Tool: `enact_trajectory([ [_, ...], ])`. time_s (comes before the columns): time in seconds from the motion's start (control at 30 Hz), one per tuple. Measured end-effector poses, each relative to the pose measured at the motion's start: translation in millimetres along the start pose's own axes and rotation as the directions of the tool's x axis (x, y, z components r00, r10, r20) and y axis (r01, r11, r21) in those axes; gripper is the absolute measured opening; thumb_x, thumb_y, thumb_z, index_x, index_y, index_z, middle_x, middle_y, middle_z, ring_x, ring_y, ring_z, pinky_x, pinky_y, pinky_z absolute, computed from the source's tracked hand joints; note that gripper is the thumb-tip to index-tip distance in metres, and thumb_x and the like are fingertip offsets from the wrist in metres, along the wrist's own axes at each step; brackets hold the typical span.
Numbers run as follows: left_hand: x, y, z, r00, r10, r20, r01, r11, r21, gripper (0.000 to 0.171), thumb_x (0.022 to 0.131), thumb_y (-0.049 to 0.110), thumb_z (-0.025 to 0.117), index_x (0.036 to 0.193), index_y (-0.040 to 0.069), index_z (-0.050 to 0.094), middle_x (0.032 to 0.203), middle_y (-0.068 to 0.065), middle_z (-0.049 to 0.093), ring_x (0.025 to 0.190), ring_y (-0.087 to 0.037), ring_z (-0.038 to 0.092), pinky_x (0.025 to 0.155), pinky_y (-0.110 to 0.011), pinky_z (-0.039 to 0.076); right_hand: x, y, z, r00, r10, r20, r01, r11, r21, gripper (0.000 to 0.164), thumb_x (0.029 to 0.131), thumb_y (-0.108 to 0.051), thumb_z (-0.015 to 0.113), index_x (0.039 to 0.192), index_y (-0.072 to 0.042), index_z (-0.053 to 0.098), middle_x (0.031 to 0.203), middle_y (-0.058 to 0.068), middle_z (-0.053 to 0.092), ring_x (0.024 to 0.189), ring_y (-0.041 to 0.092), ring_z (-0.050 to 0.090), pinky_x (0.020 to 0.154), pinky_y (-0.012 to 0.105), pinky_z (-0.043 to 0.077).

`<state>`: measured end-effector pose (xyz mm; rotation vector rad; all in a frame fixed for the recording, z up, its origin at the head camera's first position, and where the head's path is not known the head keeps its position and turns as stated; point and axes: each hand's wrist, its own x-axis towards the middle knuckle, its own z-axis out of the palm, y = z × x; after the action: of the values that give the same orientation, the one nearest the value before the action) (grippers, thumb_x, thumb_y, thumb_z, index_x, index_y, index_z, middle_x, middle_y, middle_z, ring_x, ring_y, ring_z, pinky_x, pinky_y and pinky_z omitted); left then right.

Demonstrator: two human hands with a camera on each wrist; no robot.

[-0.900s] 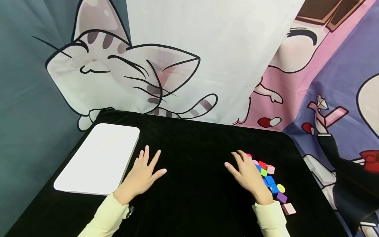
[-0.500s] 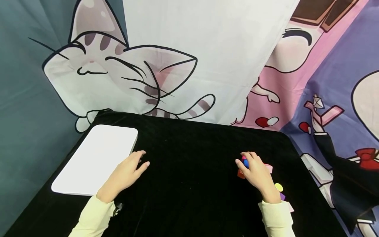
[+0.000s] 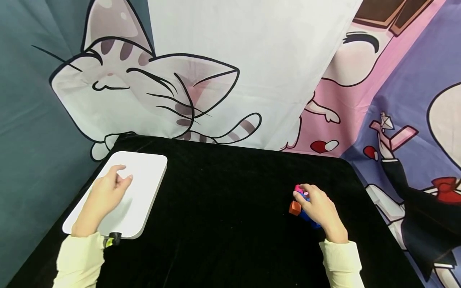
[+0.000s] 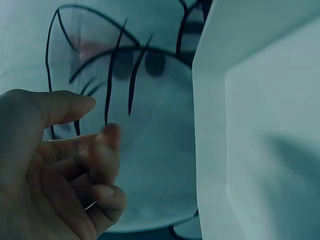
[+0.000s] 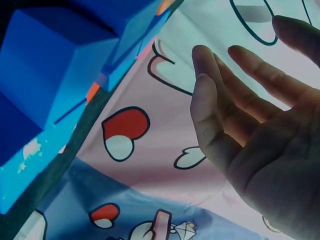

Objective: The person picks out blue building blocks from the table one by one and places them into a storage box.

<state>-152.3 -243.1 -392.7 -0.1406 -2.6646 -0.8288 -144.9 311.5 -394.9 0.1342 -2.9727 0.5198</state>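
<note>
We see the left hand (image 3: 103, 198) has moved over the white board (image 3: 148, 172), fingers loosely curled, holding nothing. The right hand (image 3: 321, 209), fingers apart, is by the colored blocks (image 3: 295, 208). We think both are close to their work.

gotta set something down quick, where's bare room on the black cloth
The widest bare patch is the middle of the black cloth, between the white tray and the orange block. A second lies between the right hand and the cloth's right edge. Crowded: beside that hand, where blue blocks sit too; the left hand is over the tray.
</note>
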Motion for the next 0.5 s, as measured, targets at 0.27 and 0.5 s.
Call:
enact_trajectory([
  [0.27, -0.9, -33.3, -36.5, 0.988, -0.153, 0.020, 0.151, 0.986, 0.077, 0.035, 0.091, 0.029, 0.048, 0.110, 0.000, 0.056, 0.076, -0.008, 0.053, 0.059, -0.020, 0.046, 0.046, -0.027, 0.033, 5.3, 0.1, -12.8, 1.000, 0.022, 0.017, -0.023, 1.000, 0.015, 0.044, 0.090, -0.045, 0.049, 0.116, -0.010, 0.057, 0.098, 0.008, 0.061, 0.086, 0.024, 0.057, 0.068, 0.049, 0.050],
  [0.5, -5.6, -69.7, -45.9, 0.957, -0.286, 0.034, 0.281, 0.952, 0.121, 0.032, 0.091, 0.031, 0.046, 0.097, 0.002, 0.057, 0.083, -0.014, 0.057, 0.072, -0.029, 0.049, 0.049, -0.028, 0.033, 10.4, 3.7, -18.3, 0.998, 0.019, 0.063, -0.025, 0.994, 0.106, 0.037, 0.091, -0.036, 0.052, 0.113, -0.006, 0.057, 0.095, 0.009, 0.061, 0.082, 0.021, 0.057, 0.069, 0.041, 0.051],
])
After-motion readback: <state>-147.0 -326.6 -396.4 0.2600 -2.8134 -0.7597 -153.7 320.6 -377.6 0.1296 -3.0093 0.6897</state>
